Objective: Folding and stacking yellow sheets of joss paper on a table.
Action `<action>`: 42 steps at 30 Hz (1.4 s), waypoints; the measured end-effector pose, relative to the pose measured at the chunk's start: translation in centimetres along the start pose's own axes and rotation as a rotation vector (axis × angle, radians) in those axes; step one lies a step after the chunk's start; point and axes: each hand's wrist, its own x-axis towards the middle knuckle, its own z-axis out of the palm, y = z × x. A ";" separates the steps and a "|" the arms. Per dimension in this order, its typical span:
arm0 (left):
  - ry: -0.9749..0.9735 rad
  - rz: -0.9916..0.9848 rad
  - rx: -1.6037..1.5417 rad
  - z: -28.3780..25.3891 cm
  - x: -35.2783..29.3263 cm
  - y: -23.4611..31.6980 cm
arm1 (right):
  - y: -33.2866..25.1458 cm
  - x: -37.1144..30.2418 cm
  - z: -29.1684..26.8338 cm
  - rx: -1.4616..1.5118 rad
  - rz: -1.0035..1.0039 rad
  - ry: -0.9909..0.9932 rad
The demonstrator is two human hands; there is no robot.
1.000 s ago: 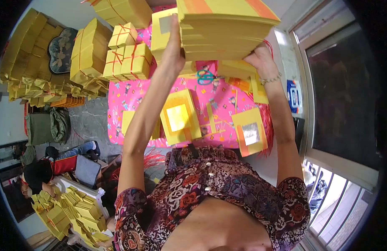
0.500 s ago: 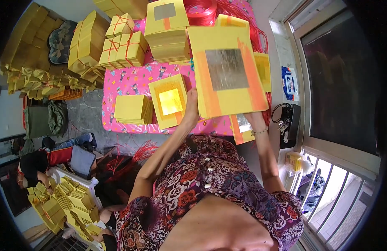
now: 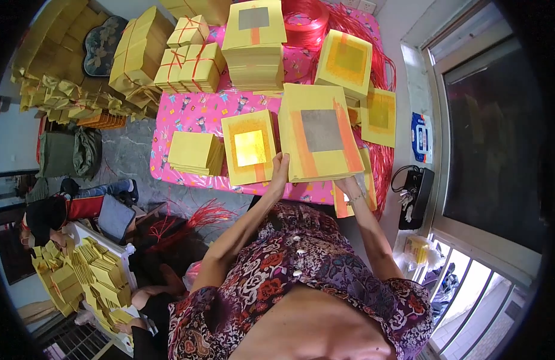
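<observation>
Both hands hold a stack of yellow joss paper [image 3: 295, 147], topped by a silver square and orange stripes. My left hand [image 3: 282, 170] grips its near left corner. My right hand [image 3: 351, 188] is closed at its near right edge, partly hidden beneath it. Left of the stack lies joss paper with a shiny gold square [image 3: 249, 147], and beyond that a short pile of plain yellow paper [image 3: 193, 151]. More joss paper [image 3: 343, 207] shows under and beside my right hand. Gold-patterned joss paper stacks [image 3: 348, 57] stand behind the held one.
A tall joss paper stack [image 3: 253, 66] and red-tied yellow bundles [image 3: 202, 67] line the far side of the pink tablecloth [image 3: 196, 111]. Red plastic strands [image 3: 382, 63] hang along its right. At lower left, another person's hand [image 3: 129, 326] touches yellow paper piles [image 3: 103, 279].
My hands have lowered the held stack and brought it nearer to me, uncovering the gold-patterned stack behind it. The view has shifted slightly.
</observation>
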 end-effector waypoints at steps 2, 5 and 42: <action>-0.007 -0.012 0.006 0.2 0.1 0.5 | -0.3 0.5 0.0 0.014 0.040 0.007; 0.022 -0.022 0.021 0.8 -0.2 1.2 | -0.8 0.9 0.4 0.025 0.105 0.040; -0.019 0.050 -0.220 0.0 -6.3 7.1 | -1.2 -1.2 3.7 -0.391 -0.043 0.257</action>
